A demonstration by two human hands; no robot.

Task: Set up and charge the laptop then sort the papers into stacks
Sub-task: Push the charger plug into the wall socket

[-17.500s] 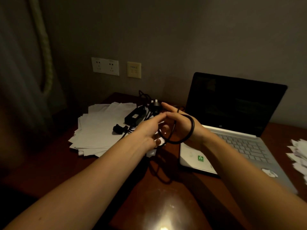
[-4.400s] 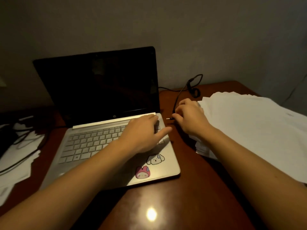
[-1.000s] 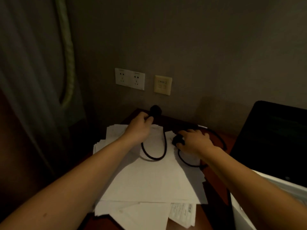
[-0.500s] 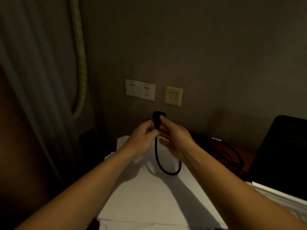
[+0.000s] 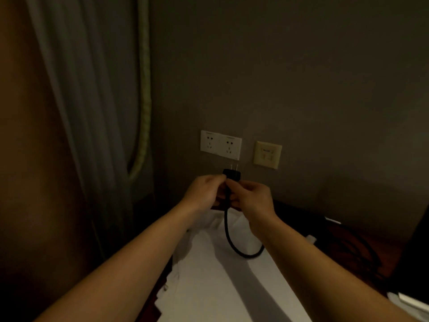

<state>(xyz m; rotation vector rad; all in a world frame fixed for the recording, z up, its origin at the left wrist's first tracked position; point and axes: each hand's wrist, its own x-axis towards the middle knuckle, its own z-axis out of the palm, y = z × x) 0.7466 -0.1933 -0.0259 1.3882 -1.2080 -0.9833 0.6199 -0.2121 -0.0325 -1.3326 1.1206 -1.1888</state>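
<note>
Below socket [image 5: 220,145], left hand [image 5: 204,191], right hand [image 5: 253,198] pinching plug [image 5: 232,175]

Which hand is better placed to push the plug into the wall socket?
Probably the left hand: it grips the plug body, prongs toward the white socket above; the right hand grips lower, by the cable.

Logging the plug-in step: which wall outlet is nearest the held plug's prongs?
The right socket of the white double plate, directly above the plug; the left socket and the beige plate lie farther aside.
</note>
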